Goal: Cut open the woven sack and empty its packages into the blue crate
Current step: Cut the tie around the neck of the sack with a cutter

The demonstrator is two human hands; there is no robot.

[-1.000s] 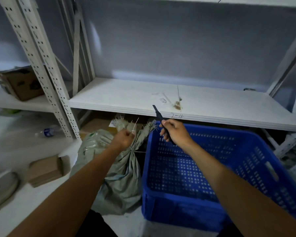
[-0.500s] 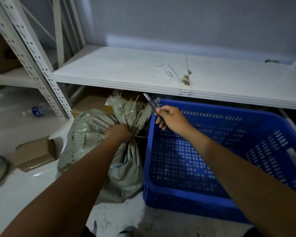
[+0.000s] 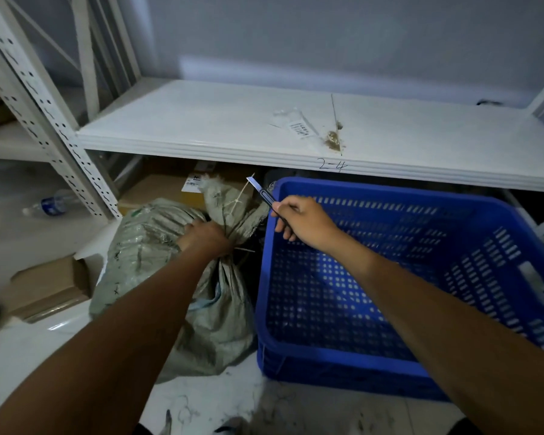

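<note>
A grey-green woven sack [image 3: 157, 255] stands on the floor left of the blue crate [image 3: 402, 277]. Its neck is bunched and tied with a pale cable tie [image 3: 235, 200]. My left hand [image 3: 206, 238] grips the sack just below the tied neck. My right hand [image 3: 305, 222] holds a utility knife [image 3: 261, 191] over the crate's left rim, blade out and pointing up-left, close to the cable tie but apart from it. The crate holds nothing that I can see.
A white metal shelf [image 3: 201, 127] juts out just above the sack and crate, with a label and debris on it. Cardboard boxes [image 3: 157, 191] sit under the shelf behind the sack. Another box [image 3: 49, 285] and a water bottle [image 3: 52, 204] lie on the floor at left.
My left hand has slid down from the cable tie to grip the sack below its neck. My right hand has brought the knife lower, nearer the sack's top. The view has tilted down.
</note>
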